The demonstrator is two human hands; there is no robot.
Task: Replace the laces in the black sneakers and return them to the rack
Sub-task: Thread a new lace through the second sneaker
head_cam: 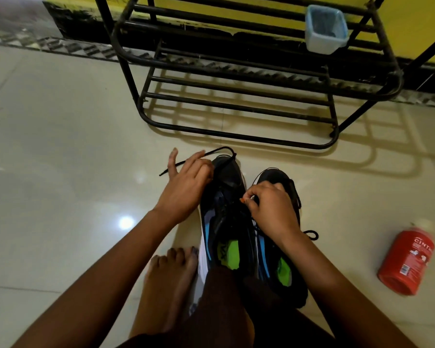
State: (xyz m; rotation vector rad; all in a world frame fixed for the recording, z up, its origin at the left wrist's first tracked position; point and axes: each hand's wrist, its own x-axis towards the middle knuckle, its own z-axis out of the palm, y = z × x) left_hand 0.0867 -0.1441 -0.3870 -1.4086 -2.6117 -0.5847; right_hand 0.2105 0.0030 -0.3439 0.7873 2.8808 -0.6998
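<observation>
Bare foot [171, 275] flat on the tiled floor [60, 146]. Left hand [186, 184]: thumb and forefinger stretched out, remaining fingers curled, gripping a black lace [221, 148] that arcs up off the toe of the left sneaker [224, 222]. Right hand [271, 209]: fingers curled tight, thumb and fingertips pinching lace at that sneaker's eyelets. Right sneaker [274, 175] stands just beside the first, partly under the right wrist. Both are on the floor between the legs, near the black metal rack [236, 101]. Clear plastic tub [325, 28] sits on an upper rack bar. Red bottle [407, 262] lies on the floor, far right.
</observation>
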